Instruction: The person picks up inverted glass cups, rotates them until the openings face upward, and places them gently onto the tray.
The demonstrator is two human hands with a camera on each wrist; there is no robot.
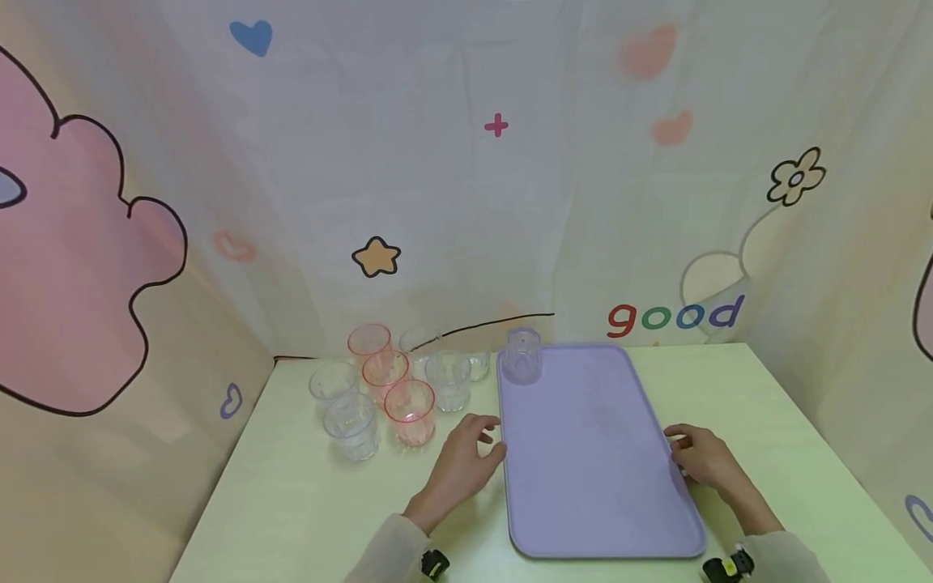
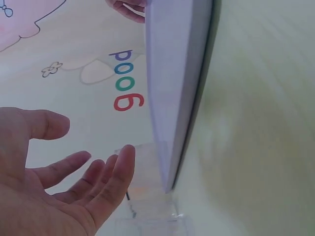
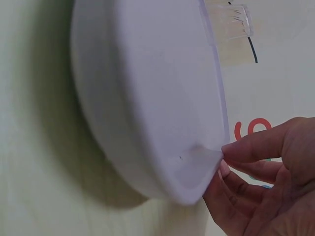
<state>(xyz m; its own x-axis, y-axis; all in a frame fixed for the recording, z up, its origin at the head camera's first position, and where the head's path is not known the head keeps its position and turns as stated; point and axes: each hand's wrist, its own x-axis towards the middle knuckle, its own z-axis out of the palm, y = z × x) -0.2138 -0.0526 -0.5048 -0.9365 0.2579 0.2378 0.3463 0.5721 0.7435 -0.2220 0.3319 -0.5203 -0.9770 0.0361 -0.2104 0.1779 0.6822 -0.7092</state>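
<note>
Right grip [image 1: 701, 457] pinches the edge of the purple tray [image 1: 594, 457]; opposite, I see my left grip [image 1: 462, 461] released, fingers loose, a pink cup [image 1: 411, 417] ahead-left of it.

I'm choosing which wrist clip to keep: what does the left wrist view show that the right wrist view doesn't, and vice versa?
Only the left wrist view shows the left hand and the flower drawing.
Only the right wrist view shows the right thumb up close at the rim of the purple tray, and a small dark speck on that tray.
Both show the purple tray, part of the right hand, a clear glass and some coloured lettering.
</note>
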